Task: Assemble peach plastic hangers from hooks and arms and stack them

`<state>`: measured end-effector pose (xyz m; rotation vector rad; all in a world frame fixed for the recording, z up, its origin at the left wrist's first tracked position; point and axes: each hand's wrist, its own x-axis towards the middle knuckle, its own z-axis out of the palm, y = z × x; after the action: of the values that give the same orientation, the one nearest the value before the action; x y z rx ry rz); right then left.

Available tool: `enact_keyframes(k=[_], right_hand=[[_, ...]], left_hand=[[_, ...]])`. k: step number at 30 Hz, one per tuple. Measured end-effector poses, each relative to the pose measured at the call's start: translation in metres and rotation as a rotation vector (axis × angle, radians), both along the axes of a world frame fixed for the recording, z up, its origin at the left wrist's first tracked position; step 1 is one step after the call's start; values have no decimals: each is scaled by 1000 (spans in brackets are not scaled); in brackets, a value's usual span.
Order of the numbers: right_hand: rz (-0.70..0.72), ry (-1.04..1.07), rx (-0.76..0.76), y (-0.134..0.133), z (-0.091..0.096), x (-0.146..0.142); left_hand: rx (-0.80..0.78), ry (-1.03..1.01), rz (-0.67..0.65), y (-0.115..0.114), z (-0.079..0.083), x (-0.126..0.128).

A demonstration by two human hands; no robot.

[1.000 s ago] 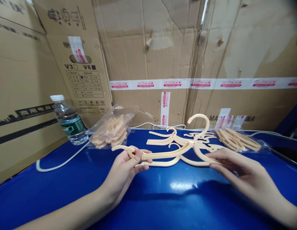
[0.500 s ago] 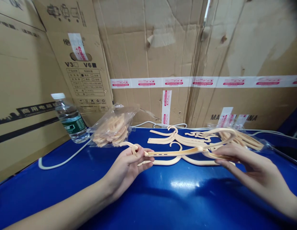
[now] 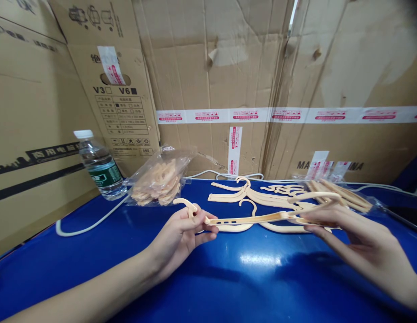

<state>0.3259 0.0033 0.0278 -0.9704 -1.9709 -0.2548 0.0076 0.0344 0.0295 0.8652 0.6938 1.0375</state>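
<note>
My left hand (image 3: 184,233) is closed on a small curved beige hook (image 3: 185,205), pinched between thumb and fingers. Its fingertips also meet the slotted left end of a beige plastic hanger (image 3: 252,219). My right hand (image 3: 359,246) grips the hanger's other side between thumb and fingers, and those fingers hide part of it. The hanger is raised above the table, with its arms pointing left and right. Behind it lie another hanger (image 3: 278,229) and a stack of hangers (image 3: 228,197), hooks toward the back.
A clear bag of beige pieces (image 3: 157,184) sits at the left beside a water bottle (image 3: 105,175). Loose hooks (image 3: 282,189) and a pile of hanger arms (image 3: 346,197) lie back right. A white cable (image 3: 90,229) curls along the blue table (image 3: 228,287). Cardboard (image 3: 211,80) stands behind.
The held hanger has dipped slightly, and the bow on its right side sits lower and further right. Both hands keep their grip. The view has shifted a little.
</note>
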Motion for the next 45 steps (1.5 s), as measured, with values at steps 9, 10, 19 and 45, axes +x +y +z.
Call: enact_keyframes(k=[9, 10, 19, 45], right_hand=[[10, 5, 21, -4, -1, -3], [5, 3, 28, -4, -2, -3], [35, -5, -8, -8, 1, -12], [-44, 175, -319, 4, -13, -3]], left_hand=[[38, 94, 19, -2, -3, 3], [44, 100, 33, -2, -3, 3], [147, 158, 183, -6, -2, 8], [-37, 175, 354, -14, -5, 13]])
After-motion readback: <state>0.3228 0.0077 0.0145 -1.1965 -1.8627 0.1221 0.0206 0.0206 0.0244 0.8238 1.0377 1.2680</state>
